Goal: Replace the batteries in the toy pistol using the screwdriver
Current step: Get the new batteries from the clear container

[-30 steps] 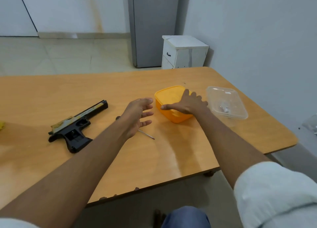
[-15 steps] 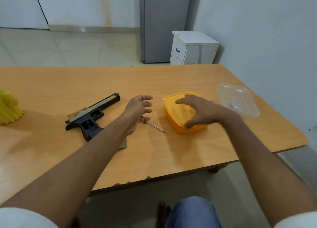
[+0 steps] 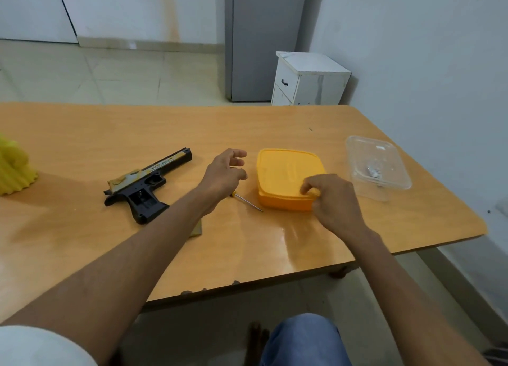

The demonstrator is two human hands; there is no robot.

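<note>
The black and gold toy pistol (image 3: pixel 145 184) lies on its side on the wooden table (image 3: pixel 82 134), its grip toward me. A thin screwdriver (image 3: pixel 248 200) lies between the pistol and an orange lidded box (image 3: pixel 283 170). My left hand (image 3: pixel 224 174) hovers over the screwdriver's handle end with loosely curled fingers and holds nothing. My right hand (image 3: pixel 332 200) is at the box's near right corner, its fingertips curled onto the lid's edge. A small flat tan piece (image 3: pixel 197 228) peeks out beside my left forearm.
A clear plastic container (image 3: pixel 384 148) with small metal bits inside sits near the table's right edge. A yellow ribbed object (image 3: pixel 13 170) stands at the far left. Behind the table are a white cabinet (image 3: pixel 310 79) and a grey fridge.
My right hand slid from the top of the orange lid to its near right corner, and its fingers curled there. My left hand stayed over the screwdriver.
</note>
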